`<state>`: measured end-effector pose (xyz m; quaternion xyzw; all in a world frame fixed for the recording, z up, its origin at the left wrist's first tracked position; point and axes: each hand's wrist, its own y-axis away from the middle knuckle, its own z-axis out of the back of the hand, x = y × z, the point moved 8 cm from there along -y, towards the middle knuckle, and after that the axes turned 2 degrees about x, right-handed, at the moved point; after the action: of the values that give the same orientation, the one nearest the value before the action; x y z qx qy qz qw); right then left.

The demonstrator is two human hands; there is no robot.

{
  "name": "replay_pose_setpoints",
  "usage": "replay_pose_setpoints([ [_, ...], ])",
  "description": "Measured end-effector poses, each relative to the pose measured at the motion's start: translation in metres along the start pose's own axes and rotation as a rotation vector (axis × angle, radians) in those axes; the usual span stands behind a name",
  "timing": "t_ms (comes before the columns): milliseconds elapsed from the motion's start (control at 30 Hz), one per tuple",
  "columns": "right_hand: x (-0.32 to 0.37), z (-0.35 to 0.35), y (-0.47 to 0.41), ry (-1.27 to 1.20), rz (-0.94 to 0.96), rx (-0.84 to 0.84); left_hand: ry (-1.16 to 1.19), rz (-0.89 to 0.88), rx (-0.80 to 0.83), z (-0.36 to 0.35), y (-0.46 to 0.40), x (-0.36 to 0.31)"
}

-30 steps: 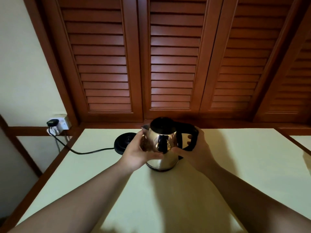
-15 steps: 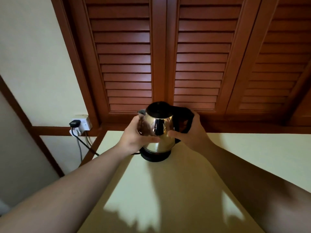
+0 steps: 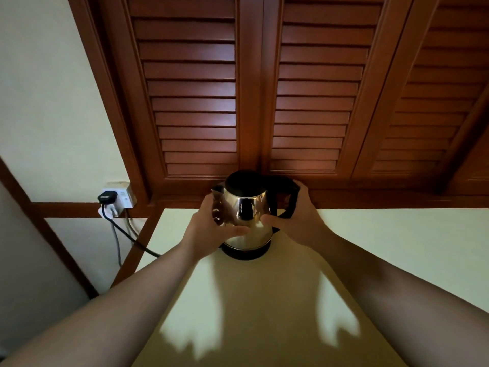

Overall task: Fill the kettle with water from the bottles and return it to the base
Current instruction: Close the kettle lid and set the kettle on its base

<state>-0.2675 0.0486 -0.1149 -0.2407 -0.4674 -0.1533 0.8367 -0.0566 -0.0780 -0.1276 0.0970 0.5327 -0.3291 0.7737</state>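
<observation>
1. While seated upright on round black base (image 3: 244, 254), kettle (image 3: 244, 215): polished steel body, mirror finish, reflections of fingers and handle on its near face. Black lid on top, black loop handle (image 3: 289, 201) at 3 o'clock of the body, short spout at 9 o'clock. Located near the far edge of the table (image 3: 397, 247), at roughly 12 o'clock from the viewer, just left of centre.
2. Left hand (image 3: 211, 229): curled round the steel body from 9 o'clock, thumb laid across the near face, fingers wrapped toward the spout side. Moderately closed, in contact with the metal.
3. Right hand (image 3: 299, 221): fingers hooked over the top of the handle, thumb reaching across to the near face of the body. Closed around the handle.
4. Count: one kettle, one base, two hands, two bare forearms entering from 7 and 5 o'clock. One black cord (image 3: 132, 241) leaving the base toward 9 o'clock, ending in one black plug (image 3: 107, 197) seated in one white wall socket (image 3: 120, 197) at 10 o'clock. Second, paler cable hanging below the socket. No bottles in view.
5. Surface: pale yellow-cream tabletop, matte, edged in dark wood. Broad shadow of head and arms down the middle, two bright patches of light at 6 to 7 and 5 o'clock.
6. Room: reddish-brown louvred wooden shutters (image 3: 317, 88) filling 11 through 2 o'clock behind the table, at least three panels visible. Plain cream wall at 9 to 10 o'clock with dark wood trim rails. Dim lighting overall.
</observation>
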Motion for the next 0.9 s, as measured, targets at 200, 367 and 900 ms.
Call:
replay_pose_setpoints([
  [200,-0.001,-0.001,0.003,-0.011,0.016,-0.020,0.005,0.007,0.037,0.000,-0.002,0.004],
  [367,0.006,0.000,0.014,-0.007,0.025,-0.027,0.014,0.014,0.048,-0.002,0.010,0.001],
  [900,0.030,-0.010,0.095,-0.014,0.089,-0.037,0.067,0.000,0.041,0.008,0.095,0.000],
])
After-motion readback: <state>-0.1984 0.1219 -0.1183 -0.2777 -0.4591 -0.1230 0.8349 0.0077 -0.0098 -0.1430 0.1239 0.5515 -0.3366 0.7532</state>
